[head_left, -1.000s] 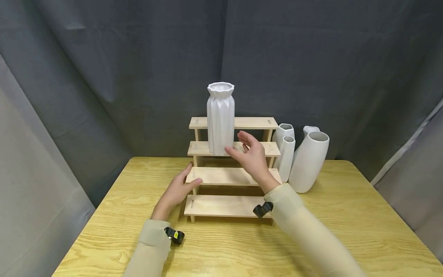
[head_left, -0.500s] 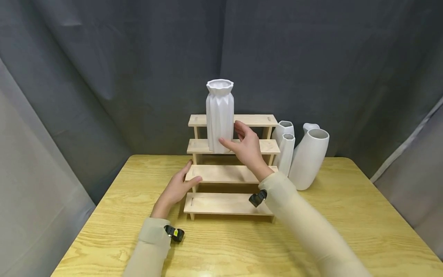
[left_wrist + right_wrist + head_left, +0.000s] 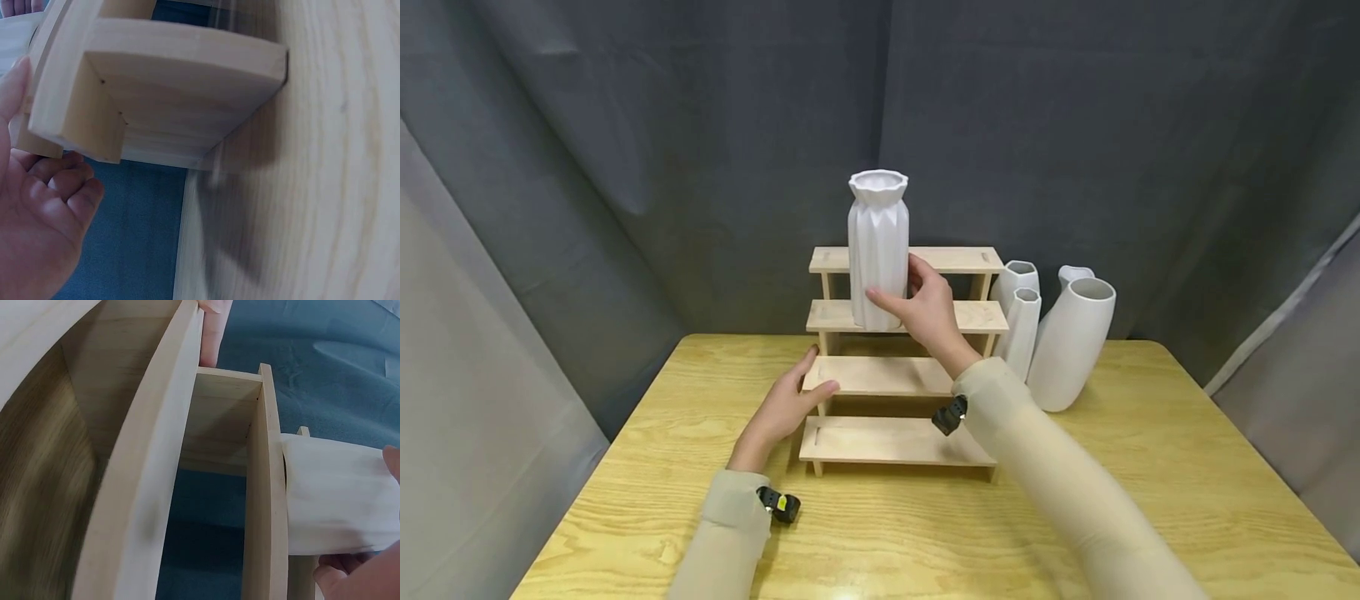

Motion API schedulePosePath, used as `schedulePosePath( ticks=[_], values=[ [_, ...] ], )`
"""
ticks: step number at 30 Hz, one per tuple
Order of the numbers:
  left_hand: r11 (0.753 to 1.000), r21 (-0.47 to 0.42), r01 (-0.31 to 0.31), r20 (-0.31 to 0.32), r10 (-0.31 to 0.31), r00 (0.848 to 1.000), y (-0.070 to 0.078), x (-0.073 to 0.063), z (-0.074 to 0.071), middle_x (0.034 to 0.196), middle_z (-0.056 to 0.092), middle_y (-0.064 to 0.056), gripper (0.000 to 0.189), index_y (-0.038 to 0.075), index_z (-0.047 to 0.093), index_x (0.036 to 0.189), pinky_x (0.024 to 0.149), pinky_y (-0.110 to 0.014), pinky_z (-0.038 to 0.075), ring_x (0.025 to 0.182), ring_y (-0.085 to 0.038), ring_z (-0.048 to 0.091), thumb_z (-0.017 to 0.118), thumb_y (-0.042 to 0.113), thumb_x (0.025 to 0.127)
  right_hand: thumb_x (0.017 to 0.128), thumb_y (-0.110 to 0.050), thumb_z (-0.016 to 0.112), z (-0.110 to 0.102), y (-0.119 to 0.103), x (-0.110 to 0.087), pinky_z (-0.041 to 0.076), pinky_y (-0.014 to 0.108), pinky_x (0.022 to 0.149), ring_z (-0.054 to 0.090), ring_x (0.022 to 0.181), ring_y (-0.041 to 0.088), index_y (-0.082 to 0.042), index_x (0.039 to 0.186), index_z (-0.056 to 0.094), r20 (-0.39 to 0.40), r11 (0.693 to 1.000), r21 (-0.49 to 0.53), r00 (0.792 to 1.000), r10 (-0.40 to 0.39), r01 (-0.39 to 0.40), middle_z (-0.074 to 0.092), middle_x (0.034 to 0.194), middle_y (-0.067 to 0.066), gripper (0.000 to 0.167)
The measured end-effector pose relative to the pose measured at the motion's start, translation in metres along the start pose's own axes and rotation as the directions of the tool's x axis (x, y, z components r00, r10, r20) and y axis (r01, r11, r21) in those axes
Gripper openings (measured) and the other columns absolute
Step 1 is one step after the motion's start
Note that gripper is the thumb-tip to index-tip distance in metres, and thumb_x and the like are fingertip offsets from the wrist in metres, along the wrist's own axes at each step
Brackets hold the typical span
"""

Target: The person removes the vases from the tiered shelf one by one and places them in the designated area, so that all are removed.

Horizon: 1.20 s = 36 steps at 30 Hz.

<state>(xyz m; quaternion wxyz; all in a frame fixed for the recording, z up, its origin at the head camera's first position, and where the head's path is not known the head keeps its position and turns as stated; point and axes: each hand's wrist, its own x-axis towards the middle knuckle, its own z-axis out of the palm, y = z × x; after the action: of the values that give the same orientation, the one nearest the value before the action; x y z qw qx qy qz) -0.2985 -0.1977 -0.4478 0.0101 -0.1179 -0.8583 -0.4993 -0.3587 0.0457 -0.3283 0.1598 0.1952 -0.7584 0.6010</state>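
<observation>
A tall white pleated vase (image 3: 878, 233) with a zigzag rim stands upright on the third step up of a four-step wooden stand (image 3: 880, 375), toward its left part. My right hand (image 3: 931, 312) grips the vase low on its right side, thumb across the front and fingers round behind. The right wrist view shows the vase base (image 3: 337, 497) against the shelf board, between thumb and fingers. My left hand (image 3: 781, 410) holds the stand's left end at the second step, thumb on the board's top and fingers (image 3: 69, 178) curled at its side.
Several more white vases stand at the stand's right end, among them a wide rounded one (image 3: 1070, 350) and a slim faceted one (image 3: 1021, 333). The stand rests on a wood-grain table (image 3: 865, 533). Grey curtains (image 3: 700, 167) hang behind and at the sides.
My right hand has moved left and slightly up, closing its thumb and fingers round the vase's lower part. The vase and my left hand stay in place.
</observation>
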Motion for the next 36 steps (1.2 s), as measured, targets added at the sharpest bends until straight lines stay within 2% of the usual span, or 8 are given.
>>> schedulePosePath(
  ticks=[5,16,31,36],
  values=[
    [1.0,-0.001,-0.008,-0.002,0.008,1.0,0.0002,-0.0002,-0.0011,0.162,0.015,0.001,0.091,0.016,0.017,0.16,0.118,-0.048,0.017,0.148,-0.022,0.013,0.061,0.057,0.092,0.076,-0.034,0.087,0.0023,-0.0011,0.0042,0.054,0.035,0.09,0.063,0.107,0.018,-0.011,0.134,0.057,0.005,1.0,-0.002,1.0,0.006,-0.006,0.065,0.119,0.004,0.07],
    [1.0,0.003,0.007,-0.001,-0.007,1.0,-0.0019,-0.003,-0.0003,0.163,0.015,0.002,0.088,0.018,0.017,0.16,0.118,-0.047,0.017,0.148,-0.021,0.013,0.061,0.056,0.093,0.073,-0.038,0.089,0.0066,0.0004,0.01,0.055,0.038,0.087,0.063,0.104,0.019,-0.01,0.13,0.058,0.015,0.999,0.021,0.999,0.038,-0.038,0.065,0.118,0.004,0.071],
    [1.0,0.001,0.0,-0.003,0.0,1.0,0.0007,-0.0006,0.0044,0.162,0.016,0.001,0.087,0.016,0.019,0.159,0.117,-0.049,0.018,0.148,-0.023,0.014,0.061,0.055,0.093,0.069,-0.039,0.092,0.0029,0.001,0.0084,0.056,0.037,0.085,0.065,0.1,0.019,-0.01,0.124,0.064,-0.06,0.999,0.036,0.997,0.041,-0.039,0.068,0.112,0.004,0.068],
    [1.0,0.001,0.009,-0.001,-0.009,1.0,0.0008,0.0006,0.0046,0.162,0.016,0.002,0.087,0.018,0.019,0.16,0.117,-0.049,0.018,0.148,-0.024,0.014,0.061,0.055,0.093,0.068,-0.035,0.093,0.0002,0.0003,0.0049,0.057,0.038,0.083,0.066,0.099,0.02,-0.009,0.122,0.066,-0.075,0.999,0.053,0.997,0.013,-0.009,0.069,0.11,0.006,0.066]
  ],
)
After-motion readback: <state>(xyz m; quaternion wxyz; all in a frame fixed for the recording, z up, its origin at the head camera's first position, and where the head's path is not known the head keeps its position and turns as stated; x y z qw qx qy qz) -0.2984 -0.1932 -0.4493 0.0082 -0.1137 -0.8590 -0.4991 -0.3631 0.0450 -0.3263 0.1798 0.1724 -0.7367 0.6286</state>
